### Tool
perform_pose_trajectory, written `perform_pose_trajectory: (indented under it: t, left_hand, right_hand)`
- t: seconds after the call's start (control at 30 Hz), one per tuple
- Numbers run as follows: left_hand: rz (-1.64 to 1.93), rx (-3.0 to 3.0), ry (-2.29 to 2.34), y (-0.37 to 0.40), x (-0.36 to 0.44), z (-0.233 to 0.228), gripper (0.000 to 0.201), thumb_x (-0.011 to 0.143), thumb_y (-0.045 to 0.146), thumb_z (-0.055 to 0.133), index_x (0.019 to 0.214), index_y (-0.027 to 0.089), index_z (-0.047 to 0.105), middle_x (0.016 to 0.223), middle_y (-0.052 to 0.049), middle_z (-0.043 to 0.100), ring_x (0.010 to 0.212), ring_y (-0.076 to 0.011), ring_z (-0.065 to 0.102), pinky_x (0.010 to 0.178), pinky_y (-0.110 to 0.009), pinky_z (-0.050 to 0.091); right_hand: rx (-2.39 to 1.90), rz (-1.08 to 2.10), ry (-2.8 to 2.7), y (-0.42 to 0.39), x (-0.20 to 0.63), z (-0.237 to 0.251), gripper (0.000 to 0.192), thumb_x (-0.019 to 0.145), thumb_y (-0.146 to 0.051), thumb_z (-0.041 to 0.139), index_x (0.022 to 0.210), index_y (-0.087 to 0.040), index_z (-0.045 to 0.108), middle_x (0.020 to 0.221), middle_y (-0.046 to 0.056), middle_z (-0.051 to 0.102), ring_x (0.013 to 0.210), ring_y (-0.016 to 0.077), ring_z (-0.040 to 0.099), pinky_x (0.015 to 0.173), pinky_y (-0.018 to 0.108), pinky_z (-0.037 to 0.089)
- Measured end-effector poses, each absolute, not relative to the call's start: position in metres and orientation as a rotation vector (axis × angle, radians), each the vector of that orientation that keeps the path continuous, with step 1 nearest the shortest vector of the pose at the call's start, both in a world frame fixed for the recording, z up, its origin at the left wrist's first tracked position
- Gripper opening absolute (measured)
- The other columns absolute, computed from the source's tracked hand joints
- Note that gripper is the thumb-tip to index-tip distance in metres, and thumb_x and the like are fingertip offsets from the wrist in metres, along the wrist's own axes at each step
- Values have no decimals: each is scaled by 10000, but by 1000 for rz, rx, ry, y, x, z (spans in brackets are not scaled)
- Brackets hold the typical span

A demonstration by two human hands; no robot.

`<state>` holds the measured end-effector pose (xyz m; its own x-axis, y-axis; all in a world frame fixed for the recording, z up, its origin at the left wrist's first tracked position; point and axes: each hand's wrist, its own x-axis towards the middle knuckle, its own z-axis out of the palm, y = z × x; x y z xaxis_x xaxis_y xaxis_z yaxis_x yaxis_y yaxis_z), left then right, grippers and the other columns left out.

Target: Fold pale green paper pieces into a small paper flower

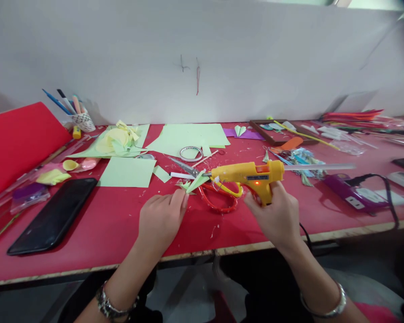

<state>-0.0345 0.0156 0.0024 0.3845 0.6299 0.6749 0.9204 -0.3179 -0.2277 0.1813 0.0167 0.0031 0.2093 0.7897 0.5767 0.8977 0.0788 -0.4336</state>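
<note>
My right hand (278, 215) is wrapped round the grip of a yellow hot glue gun (235, 172), whose small orange light is lit. A clear glue stick (319, 167) juts from its back end. Between the fingers of my left hand (163, 213) is a folded piece of light green paper (198, 181), held at the gun's nozzle; whether the tip touches it I cannot tell. Behind and below them lies a pair of scissors (218, 202) with red and yellow handles, blades pointing away to the left. A white marker (182, 176) lies beside the blades.
Light green sheets (128, 172) and a tape roll (191, 154) lie on the red table (121, 224). At the left are a black phone (54, 215) and a pen cup (83, 121). A purple power strip (353, 195), cord and tassels (305, 161) are at the right.
</note>
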Motion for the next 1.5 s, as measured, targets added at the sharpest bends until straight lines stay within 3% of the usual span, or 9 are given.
perform_pose_trajectory:
  t: [1.5]
  left_hand:
    - [-640,-2067,-1289,17,-35,4,303,863,224,379,594,172,508,409,19,488,411,-124,469,465,-239,271]
  right_hand:
    - [-1737,-143,-1544,23,188,2,187,671,-347,532,751,-179,514,500,-33,501,427,125,483,450,224,333]
